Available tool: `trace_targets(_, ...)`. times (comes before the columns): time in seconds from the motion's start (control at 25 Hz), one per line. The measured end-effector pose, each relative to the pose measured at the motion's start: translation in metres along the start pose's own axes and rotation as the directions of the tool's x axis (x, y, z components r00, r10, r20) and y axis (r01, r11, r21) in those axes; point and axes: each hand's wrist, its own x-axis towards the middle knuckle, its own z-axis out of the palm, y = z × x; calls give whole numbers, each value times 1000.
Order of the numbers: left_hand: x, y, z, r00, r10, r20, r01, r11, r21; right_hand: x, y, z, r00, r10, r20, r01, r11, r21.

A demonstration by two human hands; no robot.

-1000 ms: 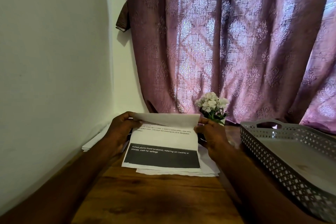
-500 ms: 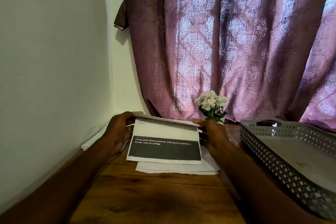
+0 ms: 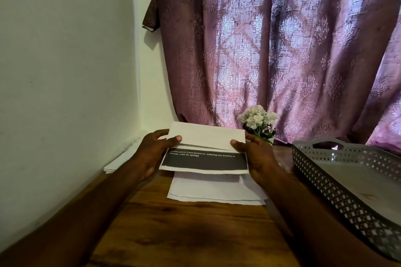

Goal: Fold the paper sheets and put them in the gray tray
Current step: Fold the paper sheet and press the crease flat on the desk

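We hold the half-folded sheet (image 3: 206, 149) above the bench (image 3: 184, 234), left hand (image 3: 152, 154) and right hand (image 3: 256, 154) each pinching a side. Uneven pulls could skew the crease; a loose pinch could drop it before the gray tray (image 3: 321, 171), just right.

Two hands (image 3: 152, 156), one gray tray (image 3: 325, 180), one flower bunch (image 3: 258, 118).
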Motion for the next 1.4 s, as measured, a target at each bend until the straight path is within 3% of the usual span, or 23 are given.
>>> trace_targets(0.28,-2,-1,-1,995,79,-55,-72,990,123,-4,5,2,997,18,74,-12,996,-83)
trace_targets(0.52,0,2,-5,993,81,-92,-69,990,125,-5,1,0,1000,-25,1,25,986,-166)
trace_targets(0.68,6,3,-12,986,86,-142,-64,987,150,-5,-1,-5,999,-14,-48,9,995,-97)
trace_targets(0.92,8,0,-17,984,59,-169,-37,991,130,-4,-1,-4,997,4,-73,-7,999,-42)
trace_targets(1.12,6,2,-14,989,72,-131,-57,992,113,-8,-1,-2,999,49,0,-48,986,-161)
trace_targets(1.4,0,1,-8,992,57,-111,-56,998,12,-8,-2,0,995,-13,-103,-5,985,-171)
